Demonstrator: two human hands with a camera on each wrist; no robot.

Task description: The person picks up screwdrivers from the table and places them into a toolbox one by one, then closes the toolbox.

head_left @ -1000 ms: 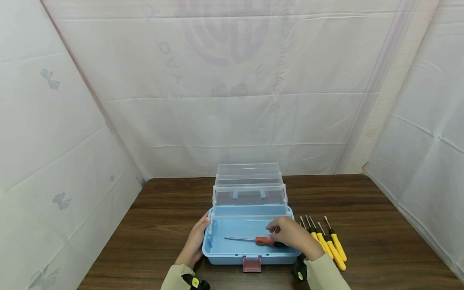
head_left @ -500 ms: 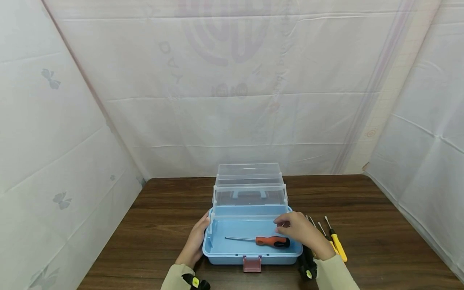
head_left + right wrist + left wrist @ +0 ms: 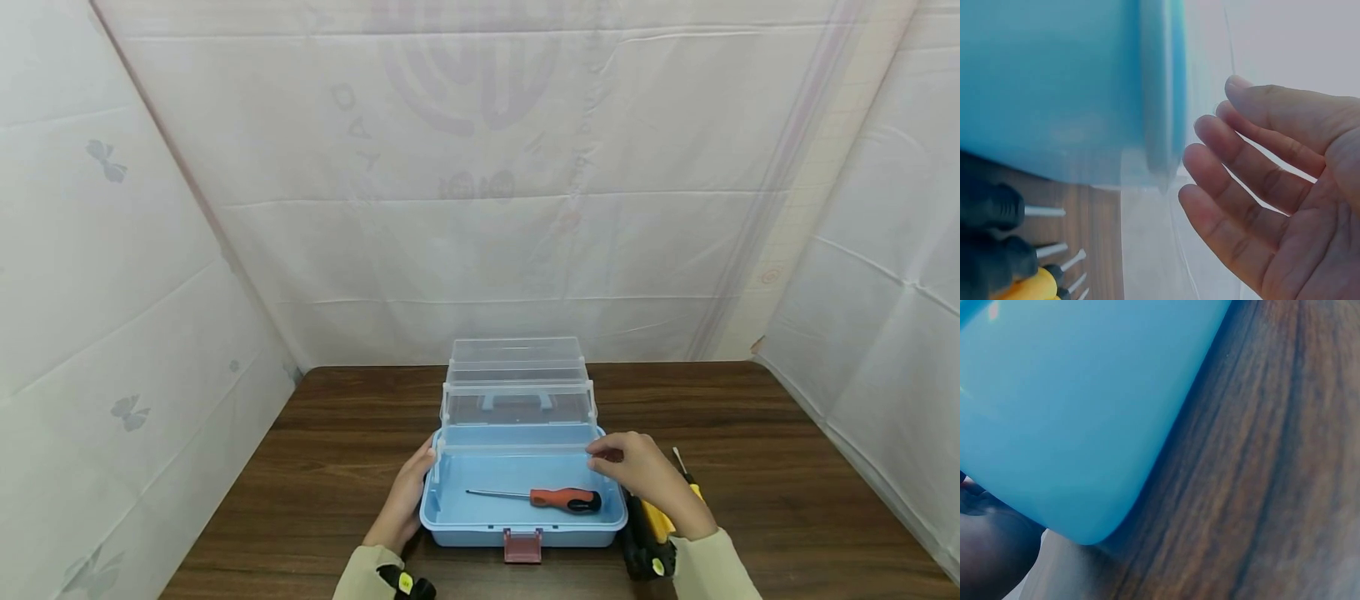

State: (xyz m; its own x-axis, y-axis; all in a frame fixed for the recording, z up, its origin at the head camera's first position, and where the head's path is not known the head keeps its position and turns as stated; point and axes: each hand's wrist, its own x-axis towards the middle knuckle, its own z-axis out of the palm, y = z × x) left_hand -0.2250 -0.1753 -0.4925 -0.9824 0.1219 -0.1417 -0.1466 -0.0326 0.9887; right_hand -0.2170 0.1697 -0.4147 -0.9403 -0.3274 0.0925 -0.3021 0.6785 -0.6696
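A light blue toolbox [image 3: 517, 539] stands on the table with its clear lid [image 3: 517, 404] raised at the back. Inside lies an orange-and-black screwdriver [image 3: 566, 499], its shaft pointing left. My left hand [image 3: 405, 496] holds the box by its left side, thumb at the rim; most of its fingers are hidden. In the left wrist view the blue box wall [image 3: 1085, 419] fills much of the picture. My right hand [image 3: 641, 471] hovers at the box's right rim with loosely bent fingers and holds nothing. The right wrist view shows fingertips and thumb apart [image 3: 1272, 181].
Several yellow-and-black screwdrivers [image 3: 1032, 287] lie on the table right of the box, mostly hidden under my right arm in the head view. A pink latch [image 3: 522, 547] hangs at the box's front. White sheeting [image 3: 480, 183] surrounds the wooden table [image 3: 337, 433].
My right hand has let go of the orange-and-black screwdriver in the box and moved right and up, toward the yellow screwdrivers. The left hand and the box have stayed put.
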